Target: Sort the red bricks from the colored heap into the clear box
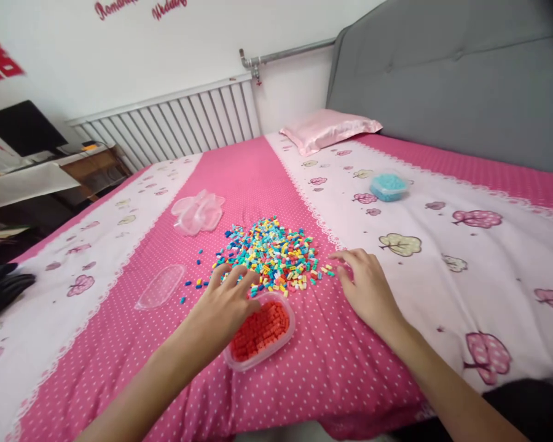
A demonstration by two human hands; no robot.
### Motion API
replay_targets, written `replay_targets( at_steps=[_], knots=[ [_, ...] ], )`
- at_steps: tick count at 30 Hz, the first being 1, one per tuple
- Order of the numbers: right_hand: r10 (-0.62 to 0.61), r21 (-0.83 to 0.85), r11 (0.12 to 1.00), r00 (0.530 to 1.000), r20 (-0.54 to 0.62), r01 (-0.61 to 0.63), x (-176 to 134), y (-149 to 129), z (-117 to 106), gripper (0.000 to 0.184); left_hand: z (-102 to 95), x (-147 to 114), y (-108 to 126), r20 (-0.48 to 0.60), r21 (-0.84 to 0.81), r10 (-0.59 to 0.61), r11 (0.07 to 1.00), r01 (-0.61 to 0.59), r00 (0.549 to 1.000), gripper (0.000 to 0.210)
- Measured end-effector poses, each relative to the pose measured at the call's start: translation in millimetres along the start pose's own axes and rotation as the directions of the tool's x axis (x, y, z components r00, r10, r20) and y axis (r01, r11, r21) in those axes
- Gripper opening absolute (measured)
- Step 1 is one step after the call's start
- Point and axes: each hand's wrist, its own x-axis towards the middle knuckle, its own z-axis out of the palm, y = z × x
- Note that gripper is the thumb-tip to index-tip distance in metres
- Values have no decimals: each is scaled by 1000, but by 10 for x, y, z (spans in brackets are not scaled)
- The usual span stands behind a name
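A heap of small coloured blocks [273,250] lies on the pink dotted bedsheet [258,184]. Just in front of it stands a clear plastic tub [283,344] filled with red blocks [260,330]. My left hand [228,302] hovers over the tub's far left rim with fingers spread, its tips at the near edge of the heap. Beside the heap's right edge, my right hand [366,285] rests palm down on the sheet with fingers apart. Neither hand visibly holds anything.
A second clear tub of turquoise blocks [388,186] stands farther right. A stack of clear tubs [199,212] and a clear lid [161,286] lie left of the heap. A pink pillow [329,127], grey headboard [447,80] and radiator [175,123] are beyond.
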Motion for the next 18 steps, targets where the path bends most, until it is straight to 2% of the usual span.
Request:
replay_targets(
  at_steps=[3, 10, 18],
  knots=[
    [20, 2, 1000, 1000, -2, -20, 0, 25, -8, 29, 14, 28, 23, -7, 29, 11, 1000, -10, 1000, 10],
    [-17, 26, 1000, 1000, 13, 17, -42, -51, 32, 27, -9, 49, 80, 38, 61, 18, 998, -20, 999, 9],
    [-5, 5, 1000, 1000, -3, 5, -55, -36, 31, 28, 14, 36, 68, 8, 32, 1, 999, -1, 1000, 12]
  ],
)
